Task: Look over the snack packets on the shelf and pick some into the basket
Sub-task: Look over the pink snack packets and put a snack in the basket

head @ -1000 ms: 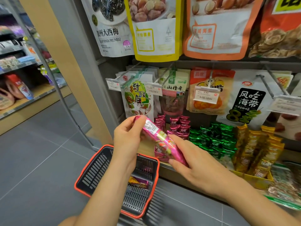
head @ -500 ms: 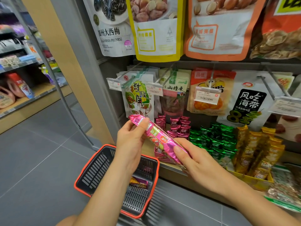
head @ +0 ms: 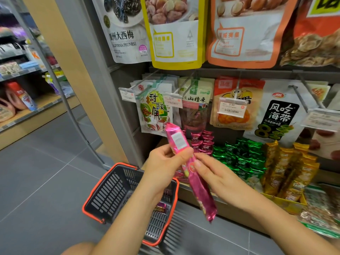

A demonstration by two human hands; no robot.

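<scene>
A long pink snack packet stands nearly upright in front of the shelf, its back label facing me. My left hand pinches its upper part from the left. My right hand touches its middle from the right, fingers fairly straight. Below them on the floor sits a dark basket with an orange rim, and a small purple and yellow packet lies inside it. On the low shelf are small pink packets, green packets and gold packets.
Hanging bags fill the pegs above: a tamarind bag, a hawthorn bag, a kelp bag, with price tags in front. A grey upright post borders the shelf on the left. Grey floor tiles and another shelf aisle lie to the left.
The pink packet has turned from slanted to nearly upright, its white label now facing me. My left hand slid down its top part; my right hand loosened to a touch at the middle.
</scene>
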